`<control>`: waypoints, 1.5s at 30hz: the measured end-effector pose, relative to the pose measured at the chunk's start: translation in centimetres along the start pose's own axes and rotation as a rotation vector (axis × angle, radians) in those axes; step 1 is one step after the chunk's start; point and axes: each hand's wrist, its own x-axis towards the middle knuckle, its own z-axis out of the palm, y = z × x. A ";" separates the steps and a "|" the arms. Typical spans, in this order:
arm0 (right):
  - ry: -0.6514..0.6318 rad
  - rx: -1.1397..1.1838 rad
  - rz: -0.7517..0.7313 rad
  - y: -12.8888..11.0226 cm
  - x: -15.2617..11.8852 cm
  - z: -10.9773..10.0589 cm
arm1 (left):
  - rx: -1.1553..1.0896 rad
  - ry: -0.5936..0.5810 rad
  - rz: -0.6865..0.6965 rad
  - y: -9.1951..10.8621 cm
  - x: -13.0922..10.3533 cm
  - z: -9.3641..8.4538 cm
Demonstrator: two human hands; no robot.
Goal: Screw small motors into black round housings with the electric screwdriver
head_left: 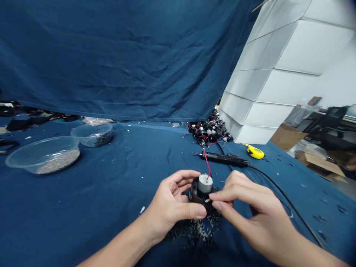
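Observation:
A round black housing carries a small silver motor standing upright in it, with a red wire rising from the motor's top. My left hand wraps round the housing's left side, thumb in front and fingers behind. At the housing's right side, the thumb and index finger of my right hand are pinched together beside a small pale piece; whether they grip it is too small to tell. Scattered small screws lie on the blue cloth just below the housing.
An electric screwdriver with a cable lies behind my hands. Beyond it are a pile of black parts with red wires, a yellow tape measure and stacked white boxes. Two clear bowls holding small pieces stand left.

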 end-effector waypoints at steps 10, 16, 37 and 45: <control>-0.007 0.241 0.299 -0.4 0.1 -0.3 | -0.043 -0.058 0.002 0.3 -0.1 0.1; -0.017 0.159 0.163 -0.3 0.0 -0.2 | -0.060 -0.042 -0.008 0.6 -0.2 0.3; -0.091 -0.152 -0.100 -0.5 -0.5 -1.3 | -0.069 -0.102 -0.052 0.0 -0.4 0.4; -0.016 -0.256 -0.183 -0.5 -0.2 -1.0 | -0.065 -0.221 -0.090 -0.2 -0.1 -0.2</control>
